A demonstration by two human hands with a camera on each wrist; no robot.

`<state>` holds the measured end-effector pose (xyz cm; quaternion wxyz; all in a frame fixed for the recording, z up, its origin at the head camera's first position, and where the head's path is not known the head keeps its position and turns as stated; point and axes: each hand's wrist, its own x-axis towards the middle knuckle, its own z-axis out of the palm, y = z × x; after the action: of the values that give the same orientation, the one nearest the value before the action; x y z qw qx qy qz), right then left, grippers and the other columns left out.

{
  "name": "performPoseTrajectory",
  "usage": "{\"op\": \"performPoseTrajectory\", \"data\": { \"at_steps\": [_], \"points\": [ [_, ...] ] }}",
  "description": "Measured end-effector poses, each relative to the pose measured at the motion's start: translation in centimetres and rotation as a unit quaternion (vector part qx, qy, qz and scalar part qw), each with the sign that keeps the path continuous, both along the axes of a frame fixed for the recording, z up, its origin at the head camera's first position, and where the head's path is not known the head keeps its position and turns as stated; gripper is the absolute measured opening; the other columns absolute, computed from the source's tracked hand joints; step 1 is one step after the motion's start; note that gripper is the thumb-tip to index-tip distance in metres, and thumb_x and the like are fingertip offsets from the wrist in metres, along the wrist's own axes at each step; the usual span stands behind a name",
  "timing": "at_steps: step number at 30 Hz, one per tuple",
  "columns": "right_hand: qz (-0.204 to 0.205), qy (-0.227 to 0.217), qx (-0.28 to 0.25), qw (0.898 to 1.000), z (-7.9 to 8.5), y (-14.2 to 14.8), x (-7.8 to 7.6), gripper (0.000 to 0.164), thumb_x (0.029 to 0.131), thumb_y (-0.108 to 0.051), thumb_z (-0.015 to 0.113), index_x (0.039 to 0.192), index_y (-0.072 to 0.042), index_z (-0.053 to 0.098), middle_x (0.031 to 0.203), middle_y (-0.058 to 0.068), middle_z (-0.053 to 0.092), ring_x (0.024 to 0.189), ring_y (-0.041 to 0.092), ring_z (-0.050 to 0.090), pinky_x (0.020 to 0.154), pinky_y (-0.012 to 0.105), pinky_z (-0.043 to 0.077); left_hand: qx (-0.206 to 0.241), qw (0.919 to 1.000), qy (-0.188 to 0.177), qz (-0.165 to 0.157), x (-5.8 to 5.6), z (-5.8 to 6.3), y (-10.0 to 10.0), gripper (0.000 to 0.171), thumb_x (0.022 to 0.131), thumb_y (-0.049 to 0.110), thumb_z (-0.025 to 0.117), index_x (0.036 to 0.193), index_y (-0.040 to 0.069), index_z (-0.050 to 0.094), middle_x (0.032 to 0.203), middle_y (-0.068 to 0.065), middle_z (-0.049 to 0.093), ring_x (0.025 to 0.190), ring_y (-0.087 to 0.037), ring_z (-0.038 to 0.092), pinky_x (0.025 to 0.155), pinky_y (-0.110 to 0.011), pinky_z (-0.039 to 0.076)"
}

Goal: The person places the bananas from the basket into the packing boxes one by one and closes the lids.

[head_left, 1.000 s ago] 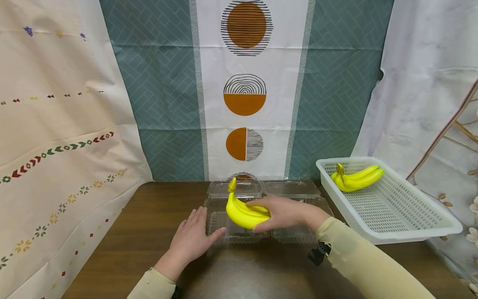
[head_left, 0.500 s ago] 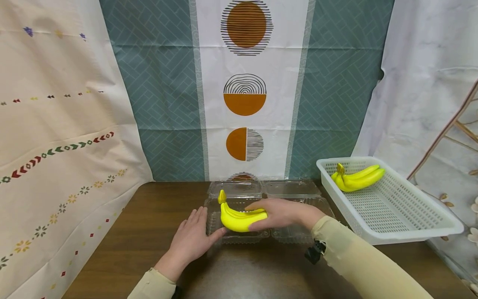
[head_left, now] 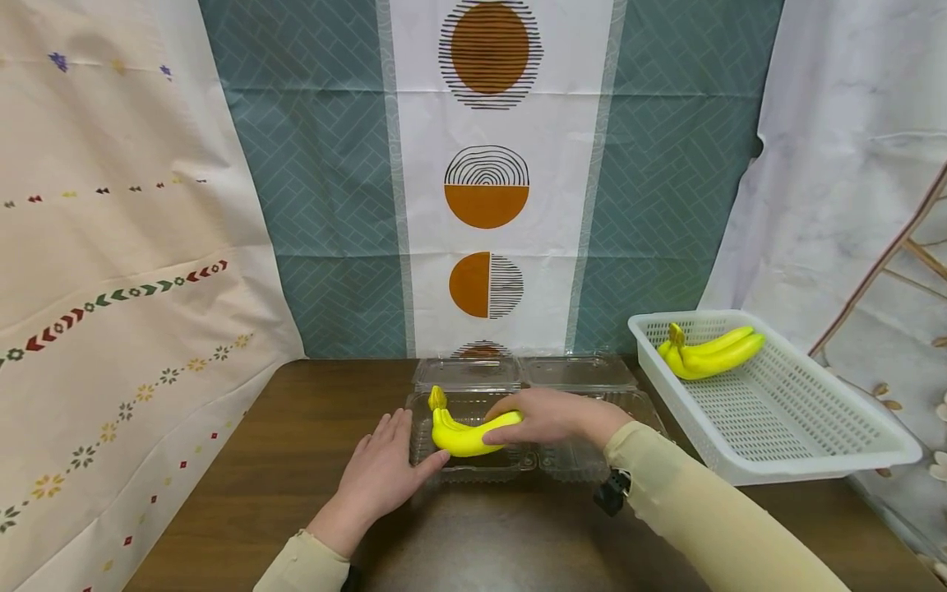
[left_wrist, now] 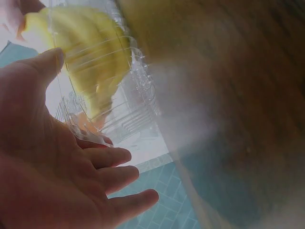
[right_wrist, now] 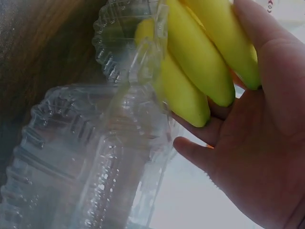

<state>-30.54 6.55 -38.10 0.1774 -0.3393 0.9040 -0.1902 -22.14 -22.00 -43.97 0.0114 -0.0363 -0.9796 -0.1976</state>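
Note:
A bunch of yellow bananas (head_left: 462,438) lies low in the left clear plastic clamshell container (head_left: 484,474), stem end toward the left. My right hand (head_left: 551,415) holds the tip end of the bunch, thumb on the near side and fingers on the far side. In the right wrist view, greenish banana tips (right_wrist: 200,71) rest against those fingers. My left hand (head_left: 381,469) is at the container's left side, its fingers extended and thumb along the near corner. The left wrist view shows the bunch (left_wrist: 95,52) through the ribbed clear wall.
A second clear container (head_left: 580,467) stands directly right of the first, both lids (head_left: 577,372) folded back toward the wall. To the right, a white perforated basket (head_left: 777,419) holds another banana bunch (head_left: 710,353). Fabric hangs behind and beside the brown table (head_left: 244,485).
My right hand has lowered the banana bunch into the left container, moving it down and slightly left. My left hand has stayed in place.

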Motion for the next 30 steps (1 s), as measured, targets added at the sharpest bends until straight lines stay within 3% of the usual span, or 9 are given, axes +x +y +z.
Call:
{"op": "performPoseTrajectory", "data": {
  "at_steps": [10,18,25,30],
  "points": [
    [0.004,0.024,-0.021,1.000,-0.9,-0.5,-0.3,0.054,0.109,-0.061,0.063,0.145,-0.021,0.073,0.123,-0.011,0.074,0.103,0.010,0.066,0.096,0.041,0.056,-0.001,1.0000,0.000,-0.005,0.0,0.2,0.0,0.111,0.100,0.073,0.066,0.168,-0.009,0.035,0.174,-0.027,0.035,0.163,-0.048,0.028,0.126,-0.072,0.025],
    [0.016,0.042,-0.052,0.998,-1.8,-0.1,-0.6,0.042,0.111,-0.049,0.065,0.143,-0.022,0.074,0.121,-0.013,0.075,0.099,0.010,0.065,0.094,0.041,0.055,0.001,1.0000,0.000,-0.006,-0.1,0.4,0.0,0.113,0.099,0.075,0.066,0.168,-0.009,0.034,0.174,-0.027,0.035,0.163,-0.048,0.028,0.127,-0.072,0.025],
    [0.030,0.051,-0.070,0.996,-1.9,-0.2,-0.1,0.042,0.112,-0.043,0.065,0.148,-0.023,0.071,0.136,-0.008,0.073,0.114,0.011,0.066,0.106,0.046,0.054,0.002,0.9999,0.004,-0.009,0.0,0.4,-0.1,0.112,0.100,0.074,0.066,0.168,-0.009,0.034,0.173,-0.028,0.036,0.162,-0.048,0.029,0.126,-0.072,0.026],
    [0.046,0.037,-0.086,0.995,-2.0,-0.1,0.2,0.037,0.116,-0.036,0.060,0.146,-0.019,0.070,0.128,-0.008,0.072,0.105,0.013,0.064,0.099,0.044,0.054,0.002,0.9999,0.002,-0.011,0.2,0.2,-0.1,0.113,0.100,0.075,0.065,0.168,-0.009,0.034,0.174,-0.026,0.035,0.163,-0.048,0.028,0.127,-0.071,0.026]
  ]
}}
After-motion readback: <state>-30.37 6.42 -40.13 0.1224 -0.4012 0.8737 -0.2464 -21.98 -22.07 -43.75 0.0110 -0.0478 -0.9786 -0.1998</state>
